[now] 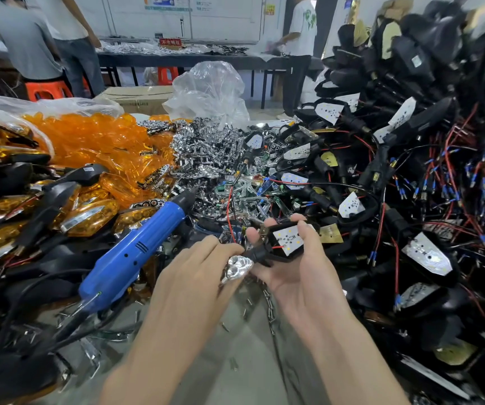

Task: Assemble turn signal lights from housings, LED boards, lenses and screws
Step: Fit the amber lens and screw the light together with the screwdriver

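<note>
Near centre, cradled in the right hand (302, 273): a black housing (264, 254) with its white LED board (289, 239) face up. Fingers curled under and behind the shell, thumb laid over the board's right end, so a steady wrap rather than a clenched fist. Pinched in the left hand (188, 276), between thumb and fingertips, a small chrome reflector (237, 268), just beside the stem end of the housing, apparently touching it.

Light and stiff by the look of it, as moulded plastic tends to be, and likely to stand a squeeze on the outer walls. Best taken there, by the shell sides or the stem, never by the board. Fragile parts, at a guess: the exposed LEDs and the thin red wire (278, 247) where it joins the board. As for the reflector, probably slick and easily smudged or dented — safest held by the edges alone.

Lying to the left, within reach, a blue electric screwdriver (136, 249). Farther left and back, a heap of orange lenses (89, 135). Beyond the hands, loose chrome parts (206, 150) in a pile. Stacked high on the right, a tangle of wired housings (411, 171).
</note>
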Tool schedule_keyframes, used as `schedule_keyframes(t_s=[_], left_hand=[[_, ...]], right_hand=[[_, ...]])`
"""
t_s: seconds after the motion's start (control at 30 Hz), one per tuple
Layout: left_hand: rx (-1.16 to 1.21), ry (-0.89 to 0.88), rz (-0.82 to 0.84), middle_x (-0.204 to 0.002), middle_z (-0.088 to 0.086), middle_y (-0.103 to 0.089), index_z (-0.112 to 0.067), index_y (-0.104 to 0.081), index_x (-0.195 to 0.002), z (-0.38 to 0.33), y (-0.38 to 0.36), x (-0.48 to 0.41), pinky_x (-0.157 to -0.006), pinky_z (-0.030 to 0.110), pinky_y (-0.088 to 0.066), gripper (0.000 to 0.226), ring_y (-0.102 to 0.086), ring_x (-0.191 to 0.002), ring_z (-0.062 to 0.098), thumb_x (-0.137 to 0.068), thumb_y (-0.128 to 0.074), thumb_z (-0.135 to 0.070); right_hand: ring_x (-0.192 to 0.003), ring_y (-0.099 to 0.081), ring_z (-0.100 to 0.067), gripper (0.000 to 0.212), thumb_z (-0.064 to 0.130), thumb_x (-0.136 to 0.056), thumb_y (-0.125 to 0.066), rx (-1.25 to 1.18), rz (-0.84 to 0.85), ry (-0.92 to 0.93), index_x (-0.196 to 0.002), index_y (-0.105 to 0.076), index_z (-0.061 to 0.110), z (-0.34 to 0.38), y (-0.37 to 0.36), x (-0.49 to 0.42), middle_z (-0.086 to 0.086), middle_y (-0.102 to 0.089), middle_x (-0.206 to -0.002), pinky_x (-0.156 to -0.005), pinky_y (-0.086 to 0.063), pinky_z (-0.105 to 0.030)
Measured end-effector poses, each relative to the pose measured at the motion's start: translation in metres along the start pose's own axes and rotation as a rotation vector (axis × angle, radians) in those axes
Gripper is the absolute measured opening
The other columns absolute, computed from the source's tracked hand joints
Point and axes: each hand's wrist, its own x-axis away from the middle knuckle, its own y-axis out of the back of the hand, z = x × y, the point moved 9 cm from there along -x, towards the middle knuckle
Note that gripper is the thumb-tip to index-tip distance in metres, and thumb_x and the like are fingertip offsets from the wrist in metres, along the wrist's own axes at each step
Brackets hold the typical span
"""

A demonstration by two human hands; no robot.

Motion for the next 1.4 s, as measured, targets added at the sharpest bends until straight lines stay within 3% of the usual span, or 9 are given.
schedule_keyframes(t_s=[0.17, 0.3, 0.47, 0.57, 0.7, 0.83, 1.0, 1.13, 1.4], left_hand=[[0.020, 0.025, 0.009, -0.082, -0.009, -0.055, -0.025, -0.069, -0.102, 0.006, -0.004, 0.001, -0.055, 0.034, -0.054, 0.021, -0.060, -0.066, 0.018, -0.082, -0.075, -0.030], [0.072, 0.050, 0.036, -0.085, -0.012, -0.054, -0.029, -0.067, -0.109, 0.005, -0.006, 0.001, -0.054, 0.023, -0.048, 0.030, -0.056, -0.066, 0.010, -0.081, -0.075, -0.024], [0.427, 0.219, -0.035, -0.105, -0.024, -0.045, -0.042, -0.045, -0.128, 0.010, -0.001, 0.004, -0.080, 0.013, -0.042, 0.031, -0.055, -0.095, -0.005, -0.098, -0.044, -0.048], [0.672, 0.339, -0.057, -0.117, -0.019, -0.047, -0.040, -0.033, -0.143, 0.020, 0.002, 0.010, -0.097, 0.030, -0.042, 0.051, -0.053, -0.116, 0.007, -0.094, -0.032, -0.053], [0.694, 0.419, -0.002, -0.134, -0.004, -0.048, -0.058, -0.011, -0.147, 0.025, -0.002, 0.009, -0.114, 0.040, -0.034, 0.055, -0.045, -0.134, 0.011, -0.094, -0.022, -0.068], [0.686, 0.411, 0.058, -0.129, -0.020, -0.052, -0.047, -0.031, -0.142, 0.023, -0.006, 0.003, -0.108, 0.029, -0.037, 0.053, -0.047, -0.126, -0.005, -0.092, -0.040, -0.061], [0.917, 0.405, 0.002, -0.114, -0.021, -0.068, -0.035, -0.062, -0.119, 0.020, 0.002, -0.004, -0.090, 0.019, -0.051, 0.043, -0.063, -0.104, -0.002, -0.078, -0.070, -0.032], [1.039, 0.365, 0.014, -0.106, -0.012, -0.072, -0.022, -0.064, -0.115, 0.010, 0.000, -0.005, -0.079, 0.007, -0.048, 0.044, -0.066, -0.096, -0.005, -0.073, -0.075, -0.018], [0.855, 0.280, 0.011, -0.112, -0.020, -0.071, -0.042, -0.064, -0.116, 0.004, -0.004, -0.003, -0.090, 0.012, -0.048, 0.047, -0.066, -0.107, -0.002, -0.072, -0.078, -0.038]], right_hand=[[-0.082, -0.075, -0.037, 0.018, 0.034, -0.111, -0.040, 0.103, 0.039, -0.074, -0.107, -0.055, 0.024, -0.005, 0.002, -0.004, -0.012, -0.076, -0.098, -0.066, -0.061, -0.054], [-0.080, -0.074, -0.036, 0.018, 0.033, -0.111, -0.040, 0.155, 0.048, -0.021, -0.106, -0.054, 0.024, -0.005, 0.004, -0.007, -0.014, -0.075, -0.102, -0.067, -0.060, -0.053], [-0.076, -0.073, -0.030, 0.020, 0.030, -0.110, -0.043, 0.183, 0.085, 0.098, -0.100, -0.061, 0.028, 0.001, -0.001, -0.004, -0.013, -0.075, -0.103, -0.062, -0.060, -0.045], [-0.078, -0.074, -0.032, 0.026, 0.028, -0.110, -0.043, 0.227, 0.109, 0.179, -0.095, -0.063, 0.030, 0.007, -0.004, -0.001, -0.013, -0.074, -0.103, -0.065, -0.060, -0.048], [-0.081, -0.073, -0.032, 0.027, 0.028, -0.110, -0.041, 0.268, 0.108, 0.242, -0.095, -0.064, 0.031, 0.015, -0.004, 0.002, -0.012, -0.074, -0.107, -0.066, -0.060, -0.049], [-0.081, -0.073, -0.031, 0.025, 0.027, -0.111, -0.040, 0.298, 0.100, 0.277, -0.097, -0.062, 0.030, 0.017, -0.005, 0.003, -0.012, -0.074, -0.107, -0.064, -0.060, -0.044], [-0.078, -0.072, -0.030, 0.025, 0.025, -0.112, -0.037, 0.349, 0.091, 0.330, -0.098, -0.058, 0.027, 0.021, -0.007, 0.007, -0.012, -0.074, -0.101, -0.065, -0.060, -0.046], [-0.079, -0.073, -0.027, 0.024, 0.028, -0.111, -0.038, 0.435, 0.107, 0.396, -0.099, -0.058, 0.031, 0.024, -0.011, 0.010, -0.010, -0.075, -0.103, -0.066, -0.060, -0.040], [-0.105, -0.069, -0.037, 0.017, 0.034, -0.104, -0.041, 0.591, 0.114, 0.526, -0.101, -0.058, 0.036, 0.030, -0.018, 0.018, -0.008, -0.074, -0.108, -0.084, -0.057, -0.051]])
